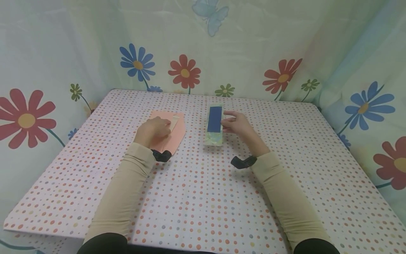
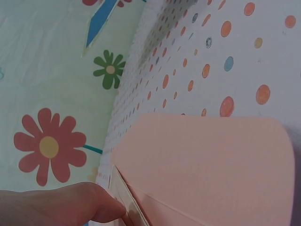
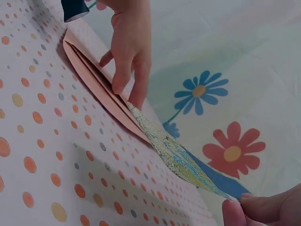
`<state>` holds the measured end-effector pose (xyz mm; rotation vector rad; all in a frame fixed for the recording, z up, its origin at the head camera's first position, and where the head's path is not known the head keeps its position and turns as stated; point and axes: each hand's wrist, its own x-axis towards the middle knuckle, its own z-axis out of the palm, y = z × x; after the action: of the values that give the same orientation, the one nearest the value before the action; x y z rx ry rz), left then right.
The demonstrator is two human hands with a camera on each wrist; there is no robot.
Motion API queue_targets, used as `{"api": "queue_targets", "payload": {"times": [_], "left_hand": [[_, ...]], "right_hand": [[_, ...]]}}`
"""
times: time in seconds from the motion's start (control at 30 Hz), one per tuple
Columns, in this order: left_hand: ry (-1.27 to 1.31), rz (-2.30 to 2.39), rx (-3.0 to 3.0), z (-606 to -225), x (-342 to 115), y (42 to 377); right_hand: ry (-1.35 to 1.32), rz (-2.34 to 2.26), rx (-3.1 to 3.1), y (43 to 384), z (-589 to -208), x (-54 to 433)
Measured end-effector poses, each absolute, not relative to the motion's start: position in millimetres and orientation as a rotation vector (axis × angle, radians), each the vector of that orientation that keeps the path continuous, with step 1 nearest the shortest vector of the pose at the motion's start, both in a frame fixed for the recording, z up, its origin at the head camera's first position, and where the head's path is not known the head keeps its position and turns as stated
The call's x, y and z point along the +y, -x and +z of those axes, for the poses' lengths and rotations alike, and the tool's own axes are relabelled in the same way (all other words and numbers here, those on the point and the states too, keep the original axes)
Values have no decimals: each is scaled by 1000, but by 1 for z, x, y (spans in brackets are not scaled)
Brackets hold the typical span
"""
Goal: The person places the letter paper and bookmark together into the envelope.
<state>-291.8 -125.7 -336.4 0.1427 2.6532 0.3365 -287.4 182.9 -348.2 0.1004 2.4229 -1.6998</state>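
Note:
A pink envelope (image 1: pixel 178 135) lies on the dotted table, its flap (image 2: pixel 211 160) spread out flat. My left hand (image 1: pixel 155 129) is over it and pinches the edge at its mouth, the thumb (image 2: pixel 101 202) against a cream layer (image 2: pixel 129 205) there. In the right wrist view the envelope's mouth gapes a little below the left fingers. To the right, my right hand (image 1: pixel 237 124) pinches the right edge of a long, thin card-like piece (image 1: pixel 215 139). This piece has a pale green-blue pattern and a dark blue panel (image 1: pixel 214 119). It is held above the table, apart from the envelope.
A white cloth with coloured dots covers the table (image 1: pixel 190 197). Behind it and at both sides hangs a pale curtain (image 1: pixel 244 46) printed with flowers and a butterfly. Black bands (image 1: pixel 243 162) sit at both wrists, by the beige sleeves (image 1: pixel 282 190).

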Motion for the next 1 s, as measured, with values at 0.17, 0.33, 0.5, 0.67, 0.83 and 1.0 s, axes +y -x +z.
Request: {"api": "queue_targets", "payload": {"times": [0.17,0.33,0.5,0.67,0.83,1.0], "left_hand": [[-130,343,2647,-335,-124,291],[-131,328,2648,-335,-124,291],[-132,318,2647,-334,-124,292],[-155,291,2657,-334,-125,292],[-153,280,2667,-336,-125,294],[-184,238,2689,-337,-124,295]], "right_hand": [[-71,-1716,2407,283,-347,174],[-71,-1745,2390,281,-348,166],[-75,-1783,2352,281,-350,157],[-103,-1820,2322,281,-351,146],[-97,-1855,2303,280,-355,135],[-117,-1892,2272,278,-361,123]]}}
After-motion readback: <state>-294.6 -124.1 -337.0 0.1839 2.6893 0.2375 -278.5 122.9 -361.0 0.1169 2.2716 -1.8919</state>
